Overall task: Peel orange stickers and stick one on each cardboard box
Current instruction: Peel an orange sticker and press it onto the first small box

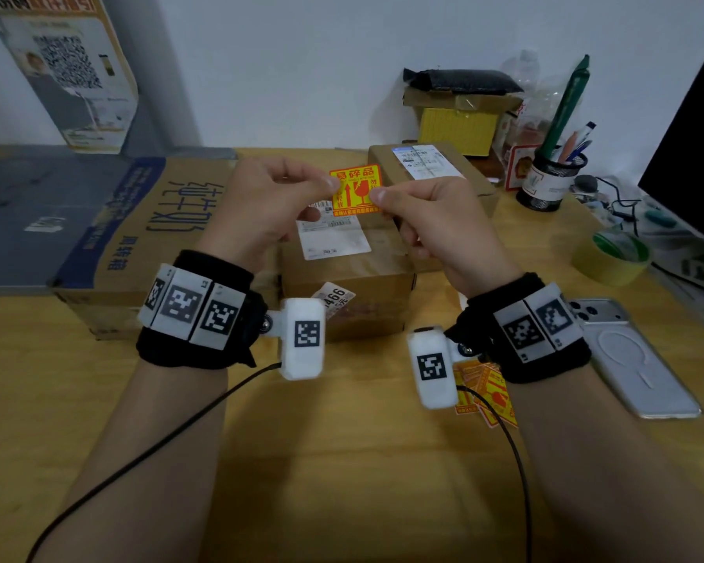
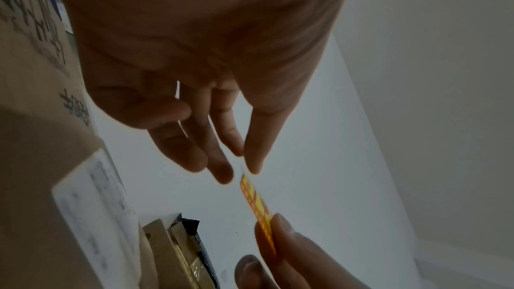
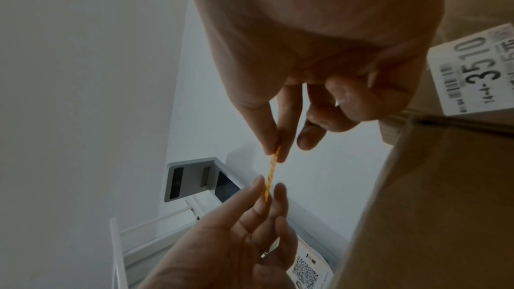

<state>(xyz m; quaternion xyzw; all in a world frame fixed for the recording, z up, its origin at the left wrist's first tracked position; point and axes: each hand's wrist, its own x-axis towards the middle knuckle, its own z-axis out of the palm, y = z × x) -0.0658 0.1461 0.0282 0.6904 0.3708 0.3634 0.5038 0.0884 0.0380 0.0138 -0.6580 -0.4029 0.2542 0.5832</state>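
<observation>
Three cardboard boxes sit on the wooden desk [image 1: 342,461], and the middle box [image 1: 350,278], with its white shipping label [image 1: 334,237], serves as the landmark. Left of the middle box and touching it lies the large flat box [image 1: 139,221] printed with blue panels and dark characters. Just above the middle box's label the left hand [image 1: 261,205] pinches the left edge of one orange sticker [image 1: 355,190] between thumb and fingertips; the wrist views show the sticker edge-on, clear of the box below. The right hand [image 1: 435,225] clamps the sticker's right edge between thumb and forefinger, its other fingers curled under. The two hands are close together, with only the sticker between them, held up in the air. Behind the middle box and a little to the right stands the rear box [image 1: 435,172], also bearing a white label. Near the front right corner of the middle box, partly hidden under the right wrist band, a small pile of spare orange stickers [image 1: 484,394] lies on the desk. Farther right of the middle box lie a phone [image 1: 643,371] face down and a roll of tape [image 1: 612,258], with a mesh pen cup [image 1: 545,180] behind them.
</observation>
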